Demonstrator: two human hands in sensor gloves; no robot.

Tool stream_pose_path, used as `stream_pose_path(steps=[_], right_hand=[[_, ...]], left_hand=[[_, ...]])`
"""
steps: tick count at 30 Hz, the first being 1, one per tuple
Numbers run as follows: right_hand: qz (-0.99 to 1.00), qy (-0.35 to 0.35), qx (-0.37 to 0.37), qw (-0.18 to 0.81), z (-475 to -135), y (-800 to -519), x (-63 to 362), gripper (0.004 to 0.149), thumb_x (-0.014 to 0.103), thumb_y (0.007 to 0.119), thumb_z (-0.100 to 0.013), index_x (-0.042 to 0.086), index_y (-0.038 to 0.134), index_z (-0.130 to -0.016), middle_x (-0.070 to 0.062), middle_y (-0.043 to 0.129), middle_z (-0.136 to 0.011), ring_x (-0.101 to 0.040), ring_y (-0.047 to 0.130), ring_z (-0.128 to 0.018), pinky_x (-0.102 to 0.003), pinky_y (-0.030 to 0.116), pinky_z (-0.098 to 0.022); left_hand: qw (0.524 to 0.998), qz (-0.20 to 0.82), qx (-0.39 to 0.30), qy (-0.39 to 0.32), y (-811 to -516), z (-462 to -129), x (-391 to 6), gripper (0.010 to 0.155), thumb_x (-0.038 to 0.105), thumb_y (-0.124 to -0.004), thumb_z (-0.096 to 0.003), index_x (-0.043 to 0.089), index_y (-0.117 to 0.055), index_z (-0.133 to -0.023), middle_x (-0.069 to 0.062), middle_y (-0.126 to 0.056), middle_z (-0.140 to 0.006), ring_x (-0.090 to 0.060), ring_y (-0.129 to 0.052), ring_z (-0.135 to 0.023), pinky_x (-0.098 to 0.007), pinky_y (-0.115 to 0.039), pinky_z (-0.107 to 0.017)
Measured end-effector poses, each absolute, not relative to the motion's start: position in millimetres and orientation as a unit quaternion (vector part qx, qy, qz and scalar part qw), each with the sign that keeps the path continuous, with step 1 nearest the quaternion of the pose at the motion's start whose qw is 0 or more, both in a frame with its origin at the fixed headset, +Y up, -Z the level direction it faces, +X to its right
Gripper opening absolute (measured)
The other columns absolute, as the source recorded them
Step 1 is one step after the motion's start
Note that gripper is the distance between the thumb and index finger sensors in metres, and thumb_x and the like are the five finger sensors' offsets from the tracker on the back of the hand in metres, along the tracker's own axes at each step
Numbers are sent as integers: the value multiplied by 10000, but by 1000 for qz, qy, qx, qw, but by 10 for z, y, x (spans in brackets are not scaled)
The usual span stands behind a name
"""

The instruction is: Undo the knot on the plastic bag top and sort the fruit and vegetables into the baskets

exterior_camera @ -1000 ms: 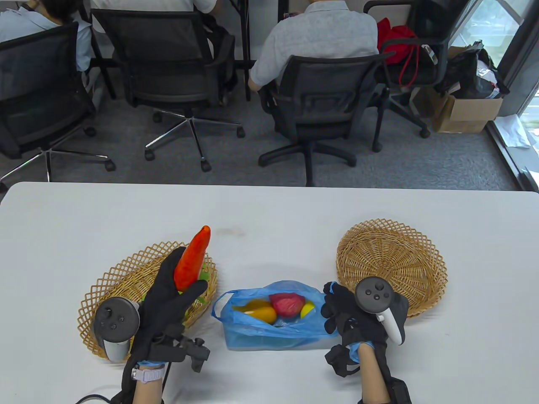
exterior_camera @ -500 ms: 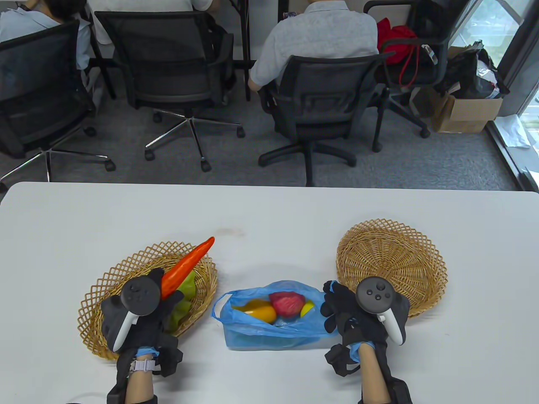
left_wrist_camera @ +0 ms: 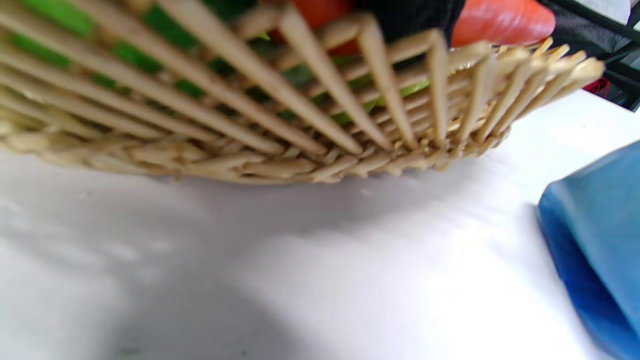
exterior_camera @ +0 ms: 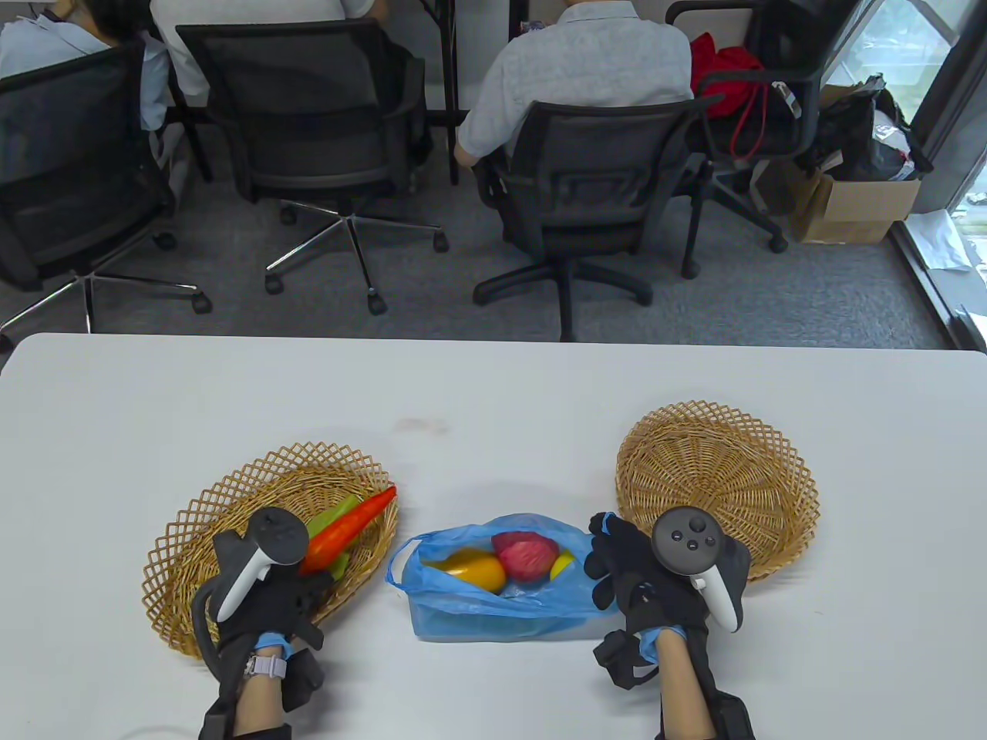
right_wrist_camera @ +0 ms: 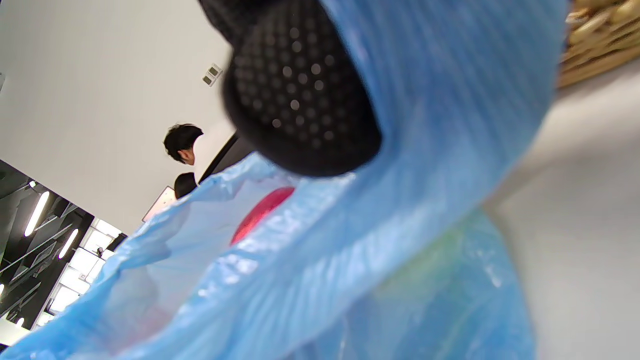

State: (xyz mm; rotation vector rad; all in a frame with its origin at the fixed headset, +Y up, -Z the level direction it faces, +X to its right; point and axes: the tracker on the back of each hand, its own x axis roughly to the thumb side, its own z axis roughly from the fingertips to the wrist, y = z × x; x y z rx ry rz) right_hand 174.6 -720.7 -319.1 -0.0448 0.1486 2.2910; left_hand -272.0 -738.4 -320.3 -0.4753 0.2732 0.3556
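Left hand (exterior_camera: 266, 590): orange tapered carrot (exterior_camera: 347, 527) gripped inside the left woven wicker basket (exterior_camera: 193, 524).
Right hand (exterior_camera: 655, 586): rim of the open blue plastic bag (exterior_camera: 493, 609) pinched.
Bag: fruit held.

Past your white table (exterior_camera: 493, 385), grey carpet (exterior_camera: 432, 301) fills the middle of the frame. Black mesh office chairs (exterior_camera: 308, 100) line the top, and people (exterior_camera: 586, 62) sit in some with their backs to you. At upper right you have a red bag (exterior_camera: 721, 73), a cardboard box (exterior_camera: 852, 204) and a bright window (exterior_camera: 898, 46).
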Motion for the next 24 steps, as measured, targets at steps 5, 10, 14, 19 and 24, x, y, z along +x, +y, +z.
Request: stream_pose_path(steps=[5, 10, 14, 19, 24], right_hand=[[910, 58, -16, 411, -3194, -7206, 1736, 465, 186, 659, -609, -17, 668, -1027, -239, 949, -663, -89, 973, -276, -404, 870, -320], [910, 54, -10, 410, -3193, -7189, 1712, 467, 188, 659, -609, -20, 668, -1027, -238, 950, -662, -87, 973, -273, -403, 870, -318], [911, 52, -5, 409, -3192, -7177, 1681, 466, 188, 660, -609, -19, 669, -1026, -239, 952, -661, -88, 973, -269, -402, 870, -316], [911, 49, 0, 409, -3190, -7168, 1659, 466, 190, 661, -609, -19, 671, -1025, -236, 955, -655, -78, 970, -257, -394, 873, -309], [911, 48, 5, 410, -3190, -7165, 1648, 465, 191, 661, -609, -18, 672, -1024, -234, 956, -654, -75, 969, -252, -391, 873, -306]], left_hand=[[955, 181, -198, 129, -7282, -3186, -2679, 816, 444, -712, -582, 125, -303, -1212, -322, -359, -1208, -632, -374, -1053, -757, -357, -728], [972, 194, -97, 93, -7012, -3131, -2506, 783, 451, -684, -591, 125, -331, -1209, -304, -401, -1205, -618, -413, -1054, -748, -386, -732], [979, 202, -1, 37, -6761, -3051, -2281, 717, 448, -663, -596, 150, -411, -1197, -255, -500, -1195, -572, -504, -1059, -716, -459, -745], [975, 198, 86, -53, -6497, -2892, -1915, 631, 432, -669, -591, 194, -535, -1160, -151, -678, -1140, -471, -688, -1028, -647, -586, -747], [966, 193, 87, -151, -6397, -2750, -1510, 613, 441, -666, -590, 210, -565, -1148, -107, -723, -1120, -428, -742, -1011, -614, -630, -743]])
